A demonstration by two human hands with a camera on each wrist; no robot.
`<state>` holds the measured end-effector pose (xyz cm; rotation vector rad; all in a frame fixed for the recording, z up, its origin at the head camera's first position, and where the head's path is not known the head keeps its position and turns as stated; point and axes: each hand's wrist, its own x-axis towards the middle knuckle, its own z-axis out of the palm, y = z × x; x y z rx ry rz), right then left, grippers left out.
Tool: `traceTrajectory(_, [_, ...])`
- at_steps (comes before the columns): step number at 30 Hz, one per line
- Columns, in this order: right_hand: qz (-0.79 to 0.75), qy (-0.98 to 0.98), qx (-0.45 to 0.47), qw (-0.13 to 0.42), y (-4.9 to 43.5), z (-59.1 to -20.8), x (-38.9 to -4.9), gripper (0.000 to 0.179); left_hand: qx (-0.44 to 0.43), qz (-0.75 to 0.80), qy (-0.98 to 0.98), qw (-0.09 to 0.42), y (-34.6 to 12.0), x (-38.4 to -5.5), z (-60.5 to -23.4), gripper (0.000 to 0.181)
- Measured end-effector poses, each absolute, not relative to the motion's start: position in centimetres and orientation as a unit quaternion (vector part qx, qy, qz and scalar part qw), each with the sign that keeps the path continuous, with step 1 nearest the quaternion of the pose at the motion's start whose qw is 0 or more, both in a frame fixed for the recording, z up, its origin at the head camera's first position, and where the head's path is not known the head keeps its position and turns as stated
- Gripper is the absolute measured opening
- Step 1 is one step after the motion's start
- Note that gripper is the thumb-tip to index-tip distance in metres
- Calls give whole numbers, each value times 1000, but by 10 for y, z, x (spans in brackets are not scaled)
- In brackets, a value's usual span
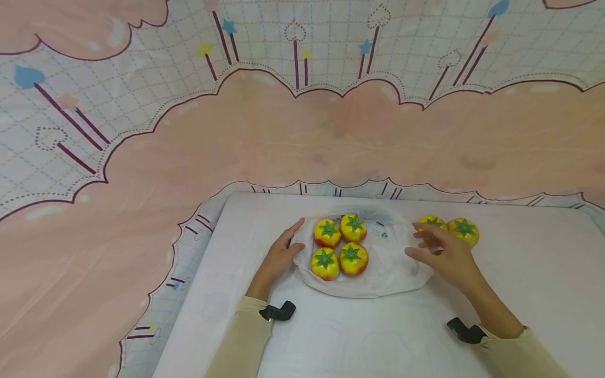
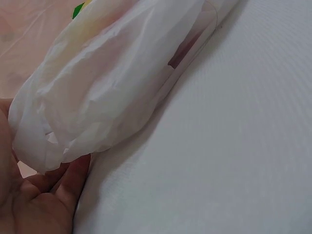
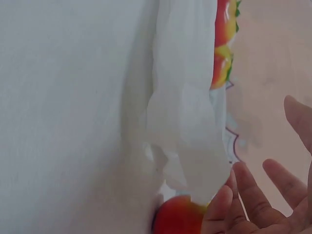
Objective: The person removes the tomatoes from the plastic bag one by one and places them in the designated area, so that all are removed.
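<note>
A white plastic bag [image 1: 387,273] lies on the table with its mouth spread wide. Inside its left half sit several yellow-and-red toy fruits [image 1: 352,259] with green star-shaped leaf tops. At the bag's left edge is my left hand [image 1: 279,257], thumb and fingers apart, touching the plastic. My right hand [image 1: 449,257] hovers by the right edge with its fingers spread, and nothing is held in it. Two more toy fruits [image 1: 464,230] stand outside the bag, behind that hand, which partly covers one. In the right wrist view a red fruit [image 3: 178,217] shows beside the fingers.
The table [image 1: 378,341] has a white cover. A patterned cloth [image 1: 307,142] in peach and white hangs behind it and shows along its left side. Dark wrist devices [image 1: 279,311] are on both wrists, over beige sleeves [image 1: 243,336].
</note>
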<state>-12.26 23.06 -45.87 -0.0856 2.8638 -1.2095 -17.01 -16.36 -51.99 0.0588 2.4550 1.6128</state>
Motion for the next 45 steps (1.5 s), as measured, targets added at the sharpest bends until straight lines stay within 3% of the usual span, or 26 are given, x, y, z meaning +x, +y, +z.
traceTrajectory(13, [-403,913,-51,45,200,-461,-126,73,23,546,832,100,-163,-170,-519,61])
traceTrajectory(30, [-426,897,-96,70,163,-475,-130,52,18,546,831,104,-162,-170,-518,61])
traceTrajectory(45, [-428,894,-121,52,138,-483,-129,50,16,545,832,105,-162,-170,-518,61])
